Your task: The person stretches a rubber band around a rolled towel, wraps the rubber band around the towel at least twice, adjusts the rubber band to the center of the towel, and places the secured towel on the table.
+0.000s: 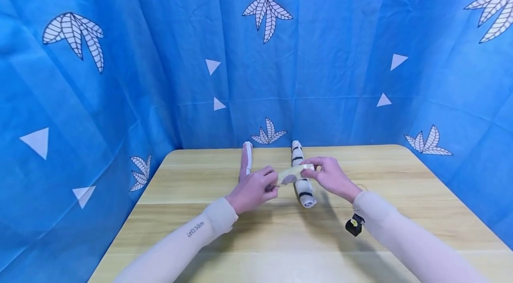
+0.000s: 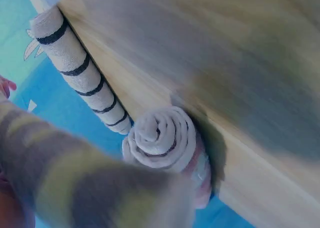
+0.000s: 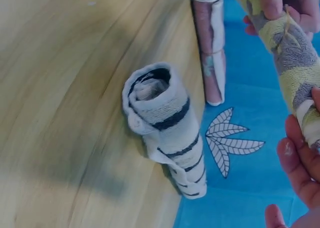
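A rolled yellow-and-grey towel (image 1: pixel 289 177) is held above the table between both hands. My left hand (image 1: pixel 255 188) grips its left end, fingers curled round it. At the right end, my right hand (image 1: pixel 330 178) pinches the roll between thumb and fingers. A thin tan band (image 3: pixel 287 28) shows on the towel beside the left fingers in the right wrist view. In the left wrist view the held towel (image 2: pixel 80 188) is blurred and crosses the lower left.
Behind the held towel lies a white rolled towel with black stripes (image 1: pixel 305 196). A pink-and-white rolled towel (image 1: pixel 245 160) lies left of it, partly behind the left hand. Blue patterned curtain (image 1: pixel 256 73) surrounds the wooden table (image 1: pixel 192 176). A small black device (image 1: pixel 354 225) hangs by the right wrist.
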`<state>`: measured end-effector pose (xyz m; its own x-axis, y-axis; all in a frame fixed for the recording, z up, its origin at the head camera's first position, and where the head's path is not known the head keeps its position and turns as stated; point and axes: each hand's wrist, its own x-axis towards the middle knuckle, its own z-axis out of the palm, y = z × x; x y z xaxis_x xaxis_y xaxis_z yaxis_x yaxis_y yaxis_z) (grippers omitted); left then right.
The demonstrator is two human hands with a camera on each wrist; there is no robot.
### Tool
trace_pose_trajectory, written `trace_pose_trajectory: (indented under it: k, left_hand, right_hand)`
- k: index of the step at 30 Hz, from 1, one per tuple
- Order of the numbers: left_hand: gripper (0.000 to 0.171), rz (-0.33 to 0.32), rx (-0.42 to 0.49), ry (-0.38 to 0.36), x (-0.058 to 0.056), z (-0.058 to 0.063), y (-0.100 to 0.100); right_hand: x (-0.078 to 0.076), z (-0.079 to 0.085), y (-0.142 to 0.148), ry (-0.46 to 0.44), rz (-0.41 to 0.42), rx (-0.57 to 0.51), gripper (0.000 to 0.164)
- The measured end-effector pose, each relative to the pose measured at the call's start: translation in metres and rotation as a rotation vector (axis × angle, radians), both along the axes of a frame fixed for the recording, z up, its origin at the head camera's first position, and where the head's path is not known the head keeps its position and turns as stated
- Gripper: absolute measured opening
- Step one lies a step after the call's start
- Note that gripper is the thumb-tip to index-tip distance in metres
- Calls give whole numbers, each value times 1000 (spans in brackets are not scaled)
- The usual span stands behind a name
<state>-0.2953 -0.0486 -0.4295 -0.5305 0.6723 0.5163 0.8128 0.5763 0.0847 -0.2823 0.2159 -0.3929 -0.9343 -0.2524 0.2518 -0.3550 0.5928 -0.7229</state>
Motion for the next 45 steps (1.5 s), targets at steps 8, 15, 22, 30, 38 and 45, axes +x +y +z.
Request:
trace_pose_trajectory:
  k: [8, 15, 22, 30, 38, 45]
  left_hand:
    - [23, 84, 63, -261, 1, 7, 3]
    - [24, 47, 204, -564, -5, 10, -1]
    - [27, -22, 334, -770, -7, 9, -5]
    - [40, -32, 214, -506, 0, 5, 0]
    - [35, 23, -2, -52, 7, 6, 5]
    - [20, 102, -120, 0, 8, 3, 12]
  right_hand:
    - [-5, 1, 5, -77, 28, 4, 34]
    - [0, -4, 10, 127, 169, 24, 37]
    - [0, -14, 13, 455, 181, 267, 43]
    - [-4, -15, 7, 577, 138, 270, 39]
    - [-1, -12, 2, 617, 95, 275, 34]
    - [0, -11, -3, 612, 68, 293, 31]
